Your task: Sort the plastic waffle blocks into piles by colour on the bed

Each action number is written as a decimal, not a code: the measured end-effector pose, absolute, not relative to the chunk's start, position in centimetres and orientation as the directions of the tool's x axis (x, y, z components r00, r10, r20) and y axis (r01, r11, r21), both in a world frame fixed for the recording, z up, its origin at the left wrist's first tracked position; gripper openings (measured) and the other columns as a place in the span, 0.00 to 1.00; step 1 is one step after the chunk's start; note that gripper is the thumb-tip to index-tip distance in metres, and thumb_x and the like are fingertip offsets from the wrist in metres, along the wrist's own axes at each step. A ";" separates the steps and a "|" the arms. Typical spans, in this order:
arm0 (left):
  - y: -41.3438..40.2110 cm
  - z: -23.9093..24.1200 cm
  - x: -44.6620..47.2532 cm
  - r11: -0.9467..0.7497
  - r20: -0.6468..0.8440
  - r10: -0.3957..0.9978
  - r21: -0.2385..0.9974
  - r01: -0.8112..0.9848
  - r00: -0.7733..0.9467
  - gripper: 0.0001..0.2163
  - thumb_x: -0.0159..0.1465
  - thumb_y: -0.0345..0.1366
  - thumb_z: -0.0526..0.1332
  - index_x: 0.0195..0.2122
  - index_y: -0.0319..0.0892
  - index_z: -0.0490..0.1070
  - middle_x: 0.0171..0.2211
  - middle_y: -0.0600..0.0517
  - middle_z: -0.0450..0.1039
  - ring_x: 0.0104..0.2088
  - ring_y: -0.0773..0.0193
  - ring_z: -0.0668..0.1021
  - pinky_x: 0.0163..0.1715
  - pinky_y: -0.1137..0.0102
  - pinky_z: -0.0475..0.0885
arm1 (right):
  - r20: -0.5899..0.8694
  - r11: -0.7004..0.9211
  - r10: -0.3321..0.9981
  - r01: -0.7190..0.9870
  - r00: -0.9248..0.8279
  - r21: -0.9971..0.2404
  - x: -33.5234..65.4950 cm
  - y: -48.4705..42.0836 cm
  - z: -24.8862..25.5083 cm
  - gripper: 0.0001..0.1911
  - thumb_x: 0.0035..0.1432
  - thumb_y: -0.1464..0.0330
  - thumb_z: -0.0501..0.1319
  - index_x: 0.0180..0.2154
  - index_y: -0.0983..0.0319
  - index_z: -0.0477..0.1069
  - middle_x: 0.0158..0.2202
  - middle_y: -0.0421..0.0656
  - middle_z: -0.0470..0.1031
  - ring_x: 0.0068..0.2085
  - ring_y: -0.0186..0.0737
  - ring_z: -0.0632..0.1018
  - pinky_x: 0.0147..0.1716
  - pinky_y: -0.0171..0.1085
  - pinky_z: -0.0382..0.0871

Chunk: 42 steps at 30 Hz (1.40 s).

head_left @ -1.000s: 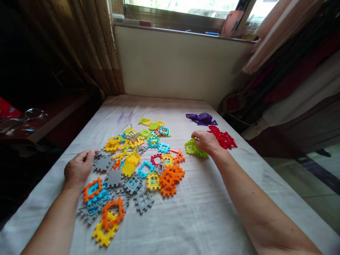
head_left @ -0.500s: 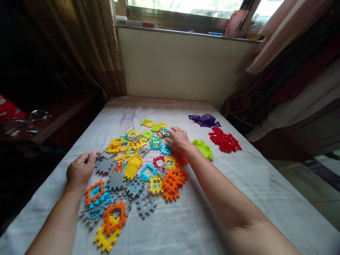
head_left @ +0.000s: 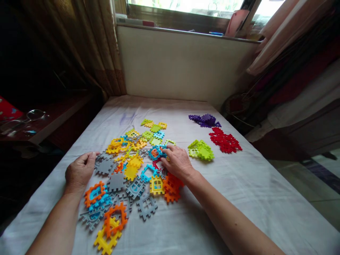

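Note:
My left hand (head_left: 79,172) rests at the left of a mixed pile, its thumb and fingers pinched at the edge of a grey interlocking tile (head_left: 104,165). Over the pile's right side, my right hand (head_left: 177,162) has its fingertips closed on a blue interlocking tile (head_left: 155,153), with an orange piece showing at its middle. Partly under that hand are a red frame tile (head_left: 157,164) and orange tiles (head_left: 172,187). Nearer the pile's middle lie yellow tiles (head_left: 133,166) and a blue frame tile (head_left: 148,172).
Sorted heaps lie to the right: lime-green tiles (head_left: 204,150), red tiles (head_left: 225,140) and purple tiles (head_left: 205,120). A pale sheet (head_left: 239,198) covers the surface. Glasses (head_left: 35,114) rest on a dark side table at left. A wall panel (head_left: 170,63) bounds the far edge.
My right hand has come nearer and slightly left, bringing the blue tile with orange from the pile's far side. Lime-green and blue tiles there are now uncovered. My left hand stays put.

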<state>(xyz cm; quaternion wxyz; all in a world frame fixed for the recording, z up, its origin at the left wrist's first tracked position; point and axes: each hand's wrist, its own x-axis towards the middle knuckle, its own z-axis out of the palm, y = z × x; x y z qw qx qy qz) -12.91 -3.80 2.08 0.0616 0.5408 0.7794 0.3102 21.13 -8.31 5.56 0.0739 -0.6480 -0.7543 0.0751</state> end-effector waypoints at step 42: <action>-3.8 2.4 -12.7 0.239 0.221 0.883 0.546 0.803 -0.413 0.13 0.63 0.41 0.58 0.41 0.47 0.81 0.34 0.52 0.81 0.32 0.64 0.77 0.28 0.74 0.64 | -0.181 -0.429 0.891 0.903 0.417 -0.033 35.1 -2.3 8.6 0.24 0.64 0.52 0.53 0.42 0.58 0.83 0.44 0.51 0.83 0.46 0.49 0.82 0.37 0.38 0.70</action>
